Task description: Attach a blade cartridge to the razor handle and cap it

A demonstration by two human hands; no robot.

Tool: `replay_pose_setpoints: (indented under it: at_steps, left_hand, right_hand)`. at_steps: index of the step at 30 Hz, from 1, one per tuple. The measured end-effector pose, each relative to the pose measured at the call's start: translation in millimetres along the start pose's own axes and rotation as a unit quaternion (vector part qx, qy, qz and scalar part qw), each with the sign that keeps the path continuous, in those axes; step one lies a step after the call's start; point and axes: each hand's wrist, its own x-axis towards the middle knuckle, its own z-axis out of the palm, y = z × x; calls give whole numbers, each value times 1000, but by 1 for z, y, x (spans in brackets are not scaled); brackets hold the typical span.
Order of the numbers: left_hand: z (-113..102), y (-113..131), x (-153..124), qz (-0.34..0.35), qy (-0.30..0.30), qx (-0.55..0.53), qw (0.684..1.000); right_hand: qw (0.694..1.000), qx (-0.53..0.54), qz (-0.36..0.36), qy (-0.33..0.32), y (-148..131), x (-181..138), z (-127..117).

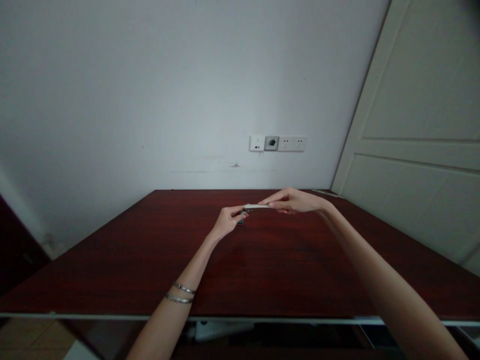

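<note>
A thin, pale, flat object [256,206], seen nearly edge-on, is held level above the table; its kind does not show. My left hand [225,220] is closed in a pinch at its left end, the fingertips on top and the thumb lower down. At the other end, my right hand [296,201] grips it between thumb and fingers. Just under the left fingertips is a small dark and silvery piece [240,222], partly hidden by the thumb. Whether that piece is joined to the flat object I cannot tell.
The dark red wooden table [285,265] reaches back to a white wall [168,90] with a row of sockets [292,144]. On the right stands a pale panelled door [416,120]. Below the table's front edge, an open space holds a white object [221,330].
</note>
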Motion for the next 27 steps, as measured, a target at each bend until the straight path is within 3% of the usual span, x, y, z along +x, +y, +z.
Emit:
replay_pose_setpoints:
  at_steps: [3, 6, 10, 14, 18, 22, 24, 27]
  left_hand:
    - [0, -1, 0, 3, 4, 1, 1000]
    - [1, -3, 1, 1, 7, -3, 1000]
    - [1, -4, 1, -6, 12, -17, 1000]
    - [3, -1, 1, -11, 13, -38, 999]
    - [4, 0, 1, -26, 17, -61, 998]
    - [4, 2, 1, -33, 22, -88, 995]
    - [4, 5, 0, -48, 26, -108, 993]
    - [4, 11, -2, -91, 22, -138, 986]
  right_hand:
    - [999, -7, -3, 44, 0, -1, 0]
    - [1000, -3, 1, -3, 1, -2, 1]
    - [999, -4, -4, 45, 2, -3, 2]
    - [1000, 8, 20, 10, 3, -6, 2]
    - [997, 7, 19, 68, 5, -8, 3]
    - [999, 36, 29, 0, 6, -12, 1]
    - [998, 41, 26, 27, 8, -12, 2]
    - [990, 27, 12, 137, 13, -4, 6]
